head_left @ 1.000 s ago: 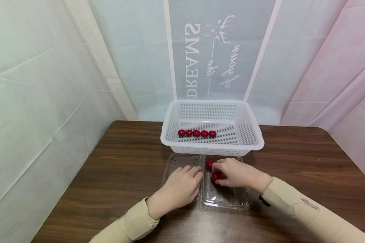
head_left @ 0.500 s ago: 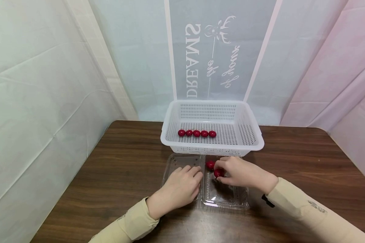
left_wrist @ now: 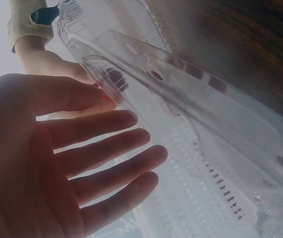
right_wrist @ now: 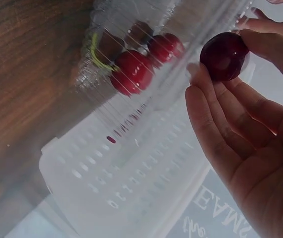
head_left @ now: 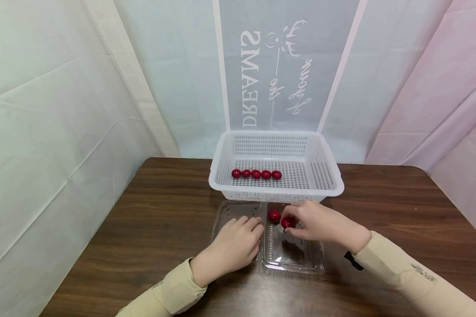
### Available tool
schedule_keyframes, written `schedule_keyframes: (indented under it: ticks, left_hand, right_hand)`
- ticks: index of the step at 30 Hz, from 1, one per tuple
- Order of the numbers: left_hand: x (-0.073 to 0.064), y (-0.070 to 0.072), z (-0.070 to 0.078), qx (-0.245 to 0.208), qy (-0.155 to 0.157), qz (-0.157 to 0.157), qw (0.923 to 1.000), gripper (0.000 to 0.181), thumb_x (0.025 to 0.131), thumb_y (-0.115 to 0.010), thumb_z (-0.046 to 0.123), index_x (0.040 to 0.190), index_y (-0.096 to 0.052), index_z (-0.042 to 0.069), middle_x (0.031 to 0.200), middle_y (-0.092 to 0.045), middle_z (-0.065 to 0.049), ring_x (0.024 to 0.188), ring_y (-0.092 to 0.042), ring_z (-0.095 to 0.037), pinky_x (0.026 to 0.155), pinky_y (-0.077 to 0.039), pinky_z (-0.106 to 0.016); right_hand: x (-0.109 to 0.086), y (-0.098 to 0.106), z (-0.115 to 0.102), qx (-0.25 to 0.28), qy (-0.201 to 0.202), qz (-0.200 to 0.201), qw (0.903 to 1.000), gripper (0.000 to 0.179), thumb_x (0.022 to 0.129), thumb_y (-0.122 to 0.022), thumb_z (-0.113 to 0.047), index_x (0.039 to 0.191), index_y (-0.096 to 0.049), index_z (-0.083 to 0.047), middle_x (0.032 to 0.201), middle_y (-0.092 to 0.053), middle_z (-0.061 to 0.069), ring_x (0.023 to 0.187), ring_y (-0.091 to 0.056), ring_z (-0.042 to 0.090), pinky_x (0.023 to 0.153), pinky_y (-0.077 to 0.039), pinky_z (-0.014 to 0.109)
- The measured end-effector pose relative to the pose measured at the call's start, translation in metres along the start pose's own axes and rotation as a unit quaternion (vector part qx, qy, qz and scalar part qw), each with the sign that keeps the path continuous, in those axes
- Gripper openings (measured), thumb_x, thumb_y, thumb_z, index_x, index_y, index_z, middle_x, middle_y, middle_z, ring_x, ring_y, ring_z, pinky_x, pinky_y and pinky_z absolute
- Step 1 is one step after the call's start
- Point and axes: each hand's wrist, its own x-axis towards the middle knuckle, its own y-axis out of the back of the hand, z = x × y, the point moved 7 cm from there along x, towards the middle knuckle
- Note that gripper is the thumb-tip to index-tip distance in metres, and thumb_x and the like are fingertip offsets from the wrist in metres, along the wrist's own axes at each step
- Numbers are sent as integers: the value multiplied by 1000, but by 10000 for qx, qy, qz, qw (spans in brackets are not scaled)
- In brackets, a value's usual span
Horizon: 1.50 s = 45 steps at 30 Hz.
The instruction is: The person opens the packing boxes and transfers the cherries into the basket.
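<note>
My right hand [head_left: 321, 222] pinches a dark red cherry [right_wrist: 224, 56] between thumb and fingertips, over the clear plastic clamshell [head_left: 277, 264]. Inside the clamshell lie two more cherries in the right wrist view: one [right_wrist: 131, 73] has a green stem beside it, and a second [right_wrist: 165, 47] is next to it. In the head view one cherry [head_left: 274, 215] shows left of my right fingers; the other is hidden by the hand. My left hand [head_left: 230, 246] rests at the clamshell's left half [head_left: 226, 215]. Its fingers look extended and hold nothing in the left wrist view.
Behind the clamshell stands a white perforated basket [head_left: 277, 192]. Several cherries [head_left: 256, 174] sit in a row on its floor. The brown wooden table [head_left: 143, 229] extends to both sides, with a printed curtain [head_left: 285, 66] at the back.
My right hand, holding its cherry, has moved a little to the right and away from me, uncovering more of the cherry at its left. My left hand stays in place.
</note>
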Motion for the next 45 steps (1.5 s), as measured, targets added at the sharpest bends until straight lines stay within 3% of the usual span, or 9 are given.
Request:
schedule_keyframes:
  ticks: [8,18,35,45]
  left_hand:
    - [0,0,0,24,-5,45,10000,23,83,-60,26,101,-65,13,113,-65,-2,90,-60,-18,63,-48,-31]
    - [0,1,0,20,-27,85,10000,22,83,-60,25,101,-65,13,112,-65,-2,90,-61,-18,63,-48,-30]
    - [0,4,1,32,-50,153,9999,22,82,-60,24,100,-65,13,111,-66,-2,89,-61,-18,61,-47,-30]
    - [0,4,2,26,-71,124,9999,21,82,-60,24,100,-66,13,112,-66,-2,90,-62,-18,62,-48,-30]
  right_hand:
    - [1,15,-3,-180,33,331,9993,18,77,-74,-20,90,-67,-10,83,-66,-2,59,-53,2,55,-44,15]
    - [2,31,-4,-128,-112,266,9995,18,79,-74,-23,91,-68,-10,79,-62,-5,59,-46,-2,53,-41,15]
    - [15,61,0,-284,-72,379,9989,16,79,-75,-21,88,-67,-10,78,-65,-6,66,-56,1,60,-48,21]
    - [24,75,10,-448,36,664,9968,14,76,-77,-16,85,-67,-11,78,-66,-3,66,-61,6,61,-51,24]
